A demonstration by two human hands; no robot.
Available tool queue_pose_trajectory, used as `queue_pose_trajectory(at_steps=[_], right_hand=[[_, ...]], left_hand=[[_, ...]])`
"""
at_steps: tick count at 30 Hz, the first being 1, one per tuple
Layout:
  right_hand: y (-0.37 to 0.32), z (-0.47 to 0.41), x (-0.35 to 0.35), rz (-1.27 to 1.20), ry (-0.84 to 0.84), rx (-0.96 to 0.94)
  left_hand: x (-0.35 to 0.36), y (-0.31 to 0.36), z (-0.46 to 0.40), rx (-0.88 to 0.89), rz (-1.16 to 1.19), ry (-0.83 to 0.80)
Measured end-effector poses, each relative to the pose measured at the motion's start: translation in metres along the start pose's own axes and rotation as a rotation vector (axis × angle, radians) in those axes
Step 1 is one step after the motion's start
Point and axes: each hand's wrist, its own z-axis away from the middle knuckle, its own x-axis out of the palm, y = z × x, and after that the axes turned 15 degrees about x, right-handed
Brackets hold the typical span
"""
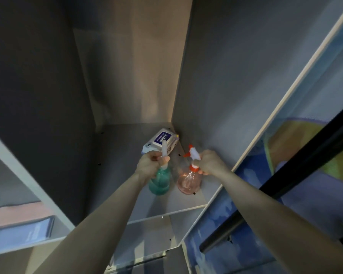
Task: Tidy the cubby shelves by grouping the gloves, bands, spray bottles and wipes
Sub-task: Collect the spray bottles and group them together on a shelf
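Both arms reach into a tall grey cubby, and each of the hands is closed around the top of a spray bottle. The left hand curls its fingers round the white trigger head of the green spray bottle, whose round body stands upright on the cubby shelf. The right hand grips the neck and white-and-orange trigger head of the pink spray bottle, which also stands upright on the shelf, its nozzle pointing toward 10 o'clock. The two bottles stand just beside each other, green at 9 o'clock of pink, near the shelf's right wall. At 12 o'clock of the green bottle, deeper in the right back corner, a pack of wipes with a dark blue label lies flat on the same shelf, partly hidden by the green bottle's head. At 8 o'clock of the view, in a lower neighbouring cubby, a blue flat packet lies on its shelf; its contents cannot be told.
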Motion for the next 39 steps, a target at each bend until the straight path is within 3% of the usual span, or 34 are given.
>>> queue_pose_trajectory(at_steps=[2, 6, 17, 32, 39], right_hand=[[0.001, -0.001, 0.002, -0.025, 0.063, -0.011], [-0.006, -0.001, 0.007, -0.15, 0.015, 0.058], [-0.007, -0.004, 0.008, -0.175, 0.037, 0.106], [-0.002, 0.005, -0.002, -0.023, 0.054, 0.113], [0.0, 0.011, -0.005, -0.057, -0.016, 0.156]], left_hand=[[0.002, 0.0, 0.001, -0.023, 0.029, 0.024], [0.015, -0.001, 0.005, -0.038, 0.048, 0.025], [0.031, -0.001, 0.002, -0.037, 0.058, 0.048], [0.04, 0.0, 0.014, -0.055, 0.009, -0.041], [0.041, -0.001, 0.016, -0.058, -0.001, -0.041]])
